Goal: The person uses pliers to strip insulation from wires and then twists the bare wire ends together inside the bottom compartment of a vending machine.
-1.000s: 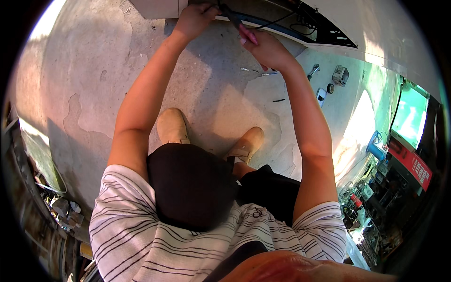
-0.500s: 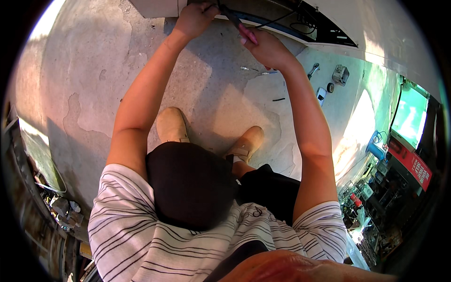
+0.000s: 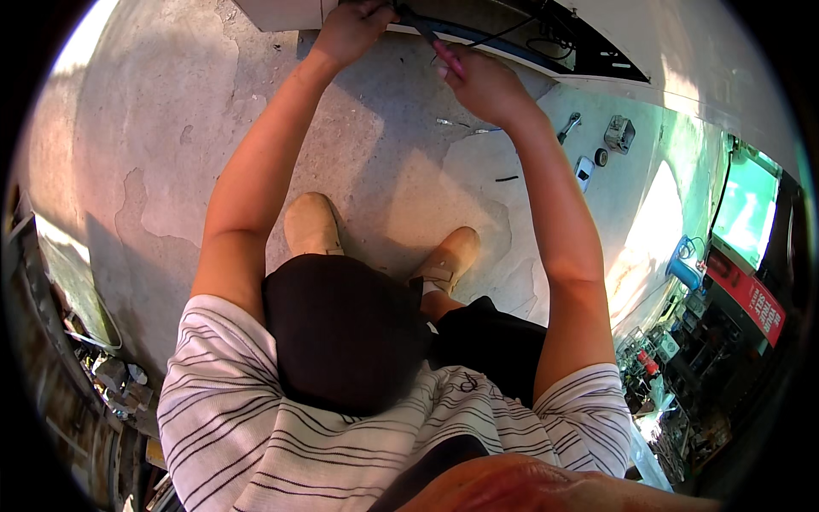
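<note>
Along the upper edge, my left hand is at the lip of a white metal housing, its fingers bent and pressed together. What they pinch is too small and dark to make out. My right hand is closed around the pinkish-red handle of a long tool. The tool's dark front end points up and left, close to my left fingertips; its exact kind does not show. Behind it, the housing's dark opening holds black cables.
On the concrete floor right of my forearm lie a wrench, a grey metal box, a small black wheel and a white device. Farther right are a blue cylinder and a red sign. Clutter lines the lower left.
My right hand and the tool have shifted slightly left. My left hand has turned a little at the lip, its fingers still by the tool's end.
</note>
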Motion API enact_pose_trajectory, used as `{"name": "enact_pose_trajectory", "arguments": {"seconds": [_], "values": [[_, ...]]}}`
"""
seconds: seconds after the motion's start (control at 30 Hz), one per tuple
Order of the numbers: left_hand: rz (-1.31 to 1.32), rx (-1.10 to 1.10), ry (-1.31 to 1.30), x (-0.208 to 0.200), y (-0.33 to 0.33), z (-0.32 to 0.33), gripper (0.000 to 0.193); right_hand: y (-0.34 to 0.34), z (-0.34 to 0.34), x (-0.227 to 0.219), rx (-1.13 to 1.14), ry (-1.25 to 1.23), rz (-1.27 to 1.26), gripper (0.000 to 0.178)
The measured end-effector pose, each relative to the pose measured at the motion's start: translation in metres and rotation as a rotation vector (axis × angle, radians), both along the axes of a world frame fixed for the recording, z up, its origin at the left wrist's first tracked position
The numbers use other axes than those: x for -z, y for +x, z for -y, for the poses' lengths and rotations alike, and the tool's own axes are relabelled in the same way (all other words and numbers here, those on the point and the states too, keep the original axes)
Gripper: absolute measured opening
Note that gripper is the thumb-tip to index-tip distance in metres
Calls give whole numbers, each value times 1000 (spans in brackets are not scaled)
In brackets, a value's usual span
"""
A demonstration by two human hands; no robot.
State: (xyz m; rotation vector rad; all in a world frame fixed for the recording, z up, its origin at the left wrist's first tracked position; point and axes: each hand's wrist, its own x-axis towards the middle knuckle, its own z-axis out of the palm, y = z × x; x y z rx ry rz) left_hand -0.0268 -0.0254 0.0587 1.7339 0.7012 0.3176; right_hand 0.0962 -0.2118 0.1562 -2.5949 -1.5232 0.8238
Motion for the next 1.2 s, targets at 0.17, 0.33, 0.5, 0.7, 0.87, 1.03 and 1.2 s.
{"name": "enact_pose_trajectory", "arguments": {"seconds": [0.17, 0.33, 0.5, 0.7, 0.87, 1.03, 1.2], "values": [[9, 9, 20, 21, 2, -3, 37, 2, 4, 6, -64, 54, 41, 38], [1, 13, 21, 22, 2, -2, 38, -1, -2, -11, 45, -33, -209, 30], [31, 20, 68, 21, 0, -2, 39, 3, -4, -17, 101, -74, -362, 26], [10, 67, 238, 10, 2, 0, 32, 3, -2, -16, 112, -73, -363, 25], [66, 55, 364, 9, 3, 1, 26, 3, -2, -15, 107, -77, -350, 27], [86, 66, 309, 19, 2, -5, 27, 4, -3, -14, 99, -61, -373, 30], [75, 4, -51, 14, 3, -1, 29, 7, -2, -13, 104, -67, -358, 33]]}}
